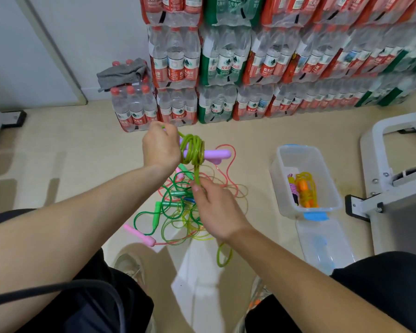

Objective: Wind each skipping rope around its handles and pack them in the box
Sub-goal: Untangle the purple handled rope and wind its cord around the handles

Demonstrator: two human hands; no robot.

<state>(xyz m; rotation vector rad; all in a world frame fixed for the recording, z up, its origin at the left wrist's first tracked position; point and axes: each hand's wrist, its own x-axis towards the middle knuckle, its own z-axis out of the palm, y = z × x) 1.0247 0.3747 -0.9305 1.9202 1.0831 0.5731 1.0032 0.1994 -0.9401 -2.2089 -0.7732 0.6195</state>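
Two hands: left hand (pixel 160 146), right hand (pixel 216 210). One box (pixel 281 152), one lid (pixel 322 246), one grey cloth (pixel 123 73). One half-wound rope (pixel 192 149) held, two wound ropes (pixel 305 191) boxed; the tangle (pixel 175 205) on the floor can't be counted.

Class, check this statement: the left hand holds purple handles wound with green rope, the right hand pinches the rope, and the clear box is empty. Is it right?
No: the head view shows the clear box is not empty; it holds an orange-handled rope, already wound. The rest stands.

Beige floor (pixel 58 140), white wall (pixel 94 32), stacked water-bottle packs (pixel 250 56) along it.
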